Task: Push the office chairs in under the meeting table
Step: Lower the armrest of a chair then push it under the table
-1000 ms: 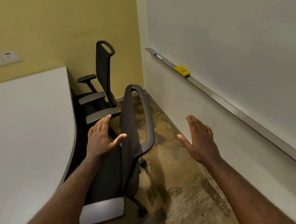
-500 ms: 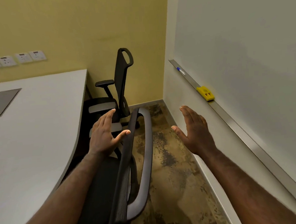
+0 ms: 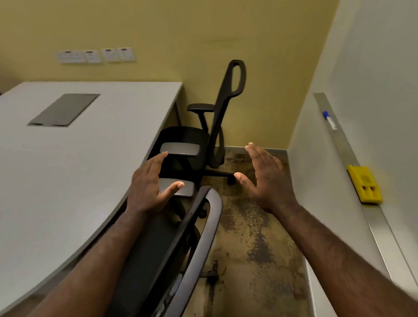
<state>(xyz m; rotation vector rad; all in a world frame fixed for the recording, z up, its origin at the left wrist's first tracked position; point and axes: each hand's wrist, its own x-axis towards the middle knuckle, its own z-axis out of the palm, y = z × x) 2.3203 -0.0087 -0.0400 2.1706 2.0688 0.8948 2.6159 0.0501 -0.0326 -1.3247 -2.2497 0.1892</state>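
Two chairs remain: your near chair (image 3: 174, 252) now sits tucked against the bench (image 3: 59, 180); far chair (image 3: 202, 139) next. Your left hand (image 3: 149, 188) and right hand (image 3: 264, 177) hover spread, holding nothing.

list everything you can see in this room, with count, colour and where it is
meeting table: 1, light grey, left half of view
table hatch: 1, dark grey, set in the tabletop
office chairs: 2, black and grey; near chair at the table edge below the hands, far chair in the corner
wall sockets: row of 4, white, yellow wall
whiteboard: 1, white, right wall
tray: 1, metal, under the whiteboard
marker: 1, blue cap, on the tray
eraser: 1, yellow, on the tray
floor: mottled brown
left hand: open, holding nothing
right hand: open, holding nothing
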